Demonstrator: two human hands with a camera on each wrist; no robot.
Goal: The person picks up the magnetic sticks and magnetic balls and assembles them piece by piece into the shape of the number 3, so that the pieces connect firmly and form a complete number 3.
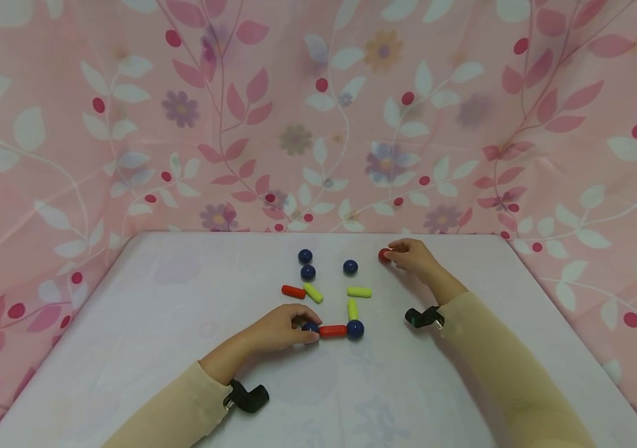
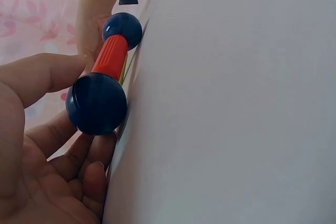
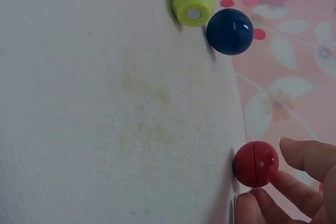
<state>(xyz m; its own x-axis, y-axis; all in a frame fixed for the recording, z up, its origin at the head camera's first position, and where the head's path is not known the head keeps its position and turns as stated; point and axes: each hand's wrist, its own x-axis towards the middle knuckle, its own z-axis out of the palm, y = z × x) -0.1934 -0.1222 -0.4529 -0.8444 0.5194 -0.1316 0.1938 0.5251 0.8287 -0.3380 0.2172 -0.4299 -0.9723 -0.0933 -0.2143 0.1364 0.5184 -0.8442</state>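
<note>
My left hand (image 1: 276, 328) holds a dark blue ball (image 2: 97, 103) between thumb and fingers, low over the table. A red ribbed rod (image 1: 333, 331) joins this ball to a second blue ball (image 1: 355, 329). From that second ball a yellow-green rod (image 1: 353, 309) points toward the back of the table. My right hand (image 1: 415, 256) is at a red ball (image 3: 255, 164) near the far edge. In the right wrist view its thumb stands slightly apart from the ball, while the other fingers lie close beside and under it.
Two blue balls (image 1: 305, 256) sit close together at the back, with another blue ball (image 1: 350, 267) to their right. A loose red rod (image 1: 293, 292) and yellow-green rod (image 1: 313, 293) lie left of centre. Another yellow-green rod (image 1: 359, 292) lies crosswise. Floral cloth (image 1: 318, 124) hangs behind the white table (image 1: 128, 348).
</note>
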